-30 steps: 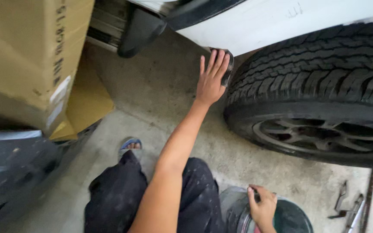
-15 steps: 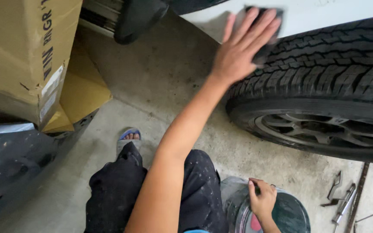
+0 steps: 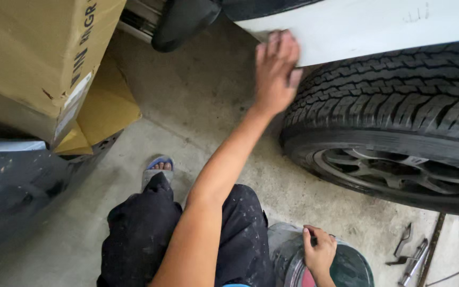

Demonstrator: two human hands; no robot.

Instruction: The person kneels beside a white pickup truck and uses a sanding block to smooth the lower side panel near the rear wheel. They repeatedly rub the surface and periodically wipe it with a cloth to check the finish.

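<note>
Left hand [image 3: 276, 72] is flat, fingers together, pressing a small grey pad [image 3: 264, 36] against the lower edge of the white body panel [image 3: 378, 26] just above the tyre [image 3: 394, 111]; the flat palm likely spreads pressure evenly across the pad. Right hand [image 3: 320, 254] sits below the tyre, fingers curled over the rim of a dark round container [image 3: 346, 268], looks like bracing it; whether it pinches anything I cannot tell. 2 metal tools [image 3: 413, 255] lie on the concrete under the tyre, cardboard box [image 3: 38, 53] well left of it.
</note>
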